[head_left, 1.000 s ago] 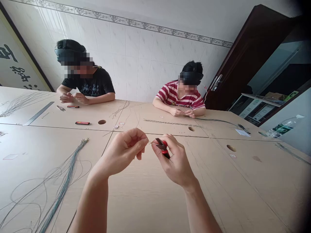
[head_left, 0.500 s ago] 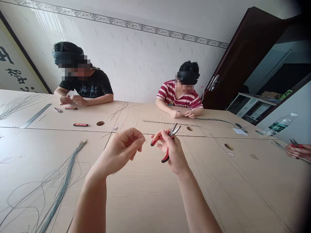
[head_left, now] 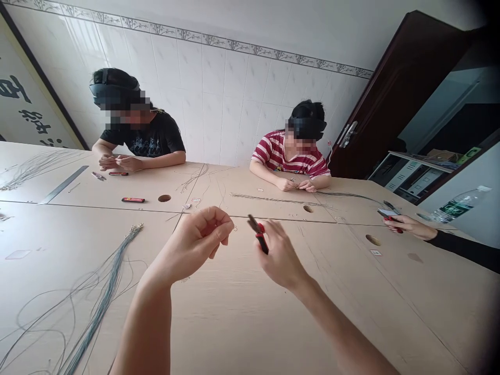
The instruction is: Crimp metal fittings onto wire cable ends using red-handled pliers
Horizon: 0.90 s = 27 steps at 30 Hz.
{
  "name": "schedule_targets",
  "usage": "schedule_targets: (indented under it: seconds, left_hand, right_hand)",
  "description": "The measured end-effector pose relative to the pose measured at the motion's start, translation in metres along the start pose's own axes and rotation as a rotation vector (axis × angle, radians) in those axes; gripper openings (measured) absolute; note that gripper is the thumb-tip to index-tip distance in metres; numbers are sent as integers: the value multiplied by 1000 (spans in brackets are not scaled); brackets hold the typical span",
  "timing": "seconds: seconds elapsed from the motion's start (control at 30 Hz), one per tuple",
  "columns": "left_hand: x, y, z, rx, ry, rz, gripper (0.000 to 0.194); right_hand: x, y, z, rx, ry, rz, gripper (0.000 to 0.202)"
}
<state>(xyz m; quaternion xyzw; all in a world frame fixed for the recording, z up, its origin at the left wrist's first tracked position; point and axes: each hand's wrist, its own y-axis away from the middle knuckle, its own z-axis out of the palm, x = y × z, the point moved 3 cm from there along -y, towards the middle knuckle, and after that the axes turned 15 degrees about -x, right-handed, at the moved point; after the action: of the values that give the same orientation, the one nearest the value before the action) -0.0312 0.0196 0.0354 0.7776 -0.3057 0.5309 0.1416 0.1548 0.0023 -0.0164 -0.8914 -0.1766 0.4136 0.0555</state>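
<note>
My left hand (head_left: 203, 237) is raised above the table with thumb and forefinger pinched together. At its fingertips shows a small thin loop (head_left: 235, 228), too fine to identify further. A little to the right, my right hand (head_left: 279, 250) grips pliers (head_left: 259, 235) with red and black handles. Their jaws point up and left toward the pinched fingers, without touching them. Left of my forearm, a bundle of blue-grey cords (head_left: 113, 276) with small metal ends lies on the table.
Two people (head_left: 140, 135) (head_left: 291, 153) work across the table (head_left: 234, 312). From the right, another person's hand (head_left: 408, 226) holds red-handled pliers. A plastic bottle (head_left: 459, 205), a metal ruler (head_left: 64, 185), a red-and-black box (head_left: 133, 200) and a round table hole (head_left: 164, 198) are in view.
My right hand has turned the pliers, so the jaws now point left toward my left hand. The left hand stays put. At right, the other person's hand reached further over the table.
</note>
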Motion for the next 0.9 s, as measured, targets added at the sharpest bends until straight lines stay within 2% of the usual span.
schedule_targets:
  seconds: [0.1, 0.27, 0.9]
  left_hand:
    - [0, -1, 1, -12, -5, -5, 16]
    - [-1, -2, 2, -42, -8, -8, 17]
    - [4, -2, 9, -115, 189, 95, 11]
  right_hand:
    - [-7, 4, -20, 103, 514, -185, 34]
    - [-16, 7, -38, 169, 862, -316, 36]
    - [-22, 8, -33, 194, 932, -393, 30]
